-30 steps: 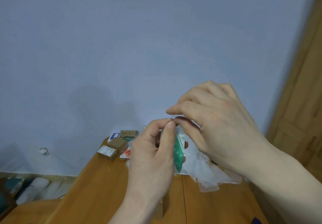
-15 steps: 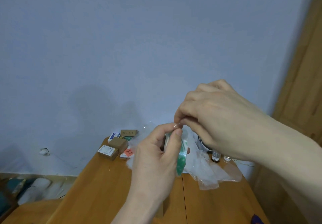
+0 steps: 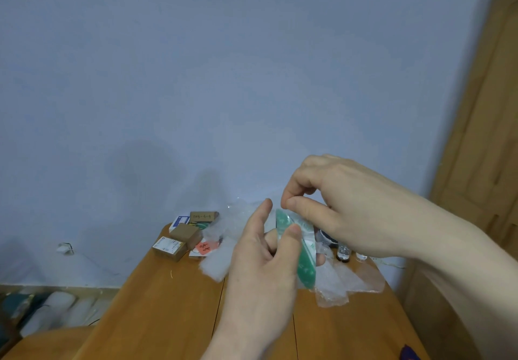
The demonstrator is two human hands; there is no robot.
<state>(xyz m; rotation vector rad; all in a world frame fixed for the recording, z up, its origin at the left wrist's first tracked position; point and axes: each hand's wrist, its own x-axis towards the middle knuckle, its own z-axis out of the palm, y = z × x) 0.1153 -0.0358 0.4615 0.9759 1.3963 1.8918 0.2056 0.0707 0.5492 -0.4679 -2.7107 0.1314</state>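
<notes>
Looking at the middle of the shot, a small green packet (image 3: 307,264) is gripped in the left hand (image 3: 260,270). It's clamped between the thumb and the curled lower fingers, with the index finger left sticking out straight. Its top corner is pinched by the right hand (image 3: 344,211), thumb and forefinger pressed together on it, the other fingers curled above. So the packet is held up in the air between both hands, over the far half of the wooden surface (image 3: 168,317). Crumpled clear plastic wrap (image 3: 336,284) is spread out underneath and behind it, and a small bottle (image 3: 343,254) is stood by the wall near it. Brown cardboard boxes (image 3: 185,233) are piled at the far left corner, with an orange note (image 3: 206,247) laid just beside them.
</notes>
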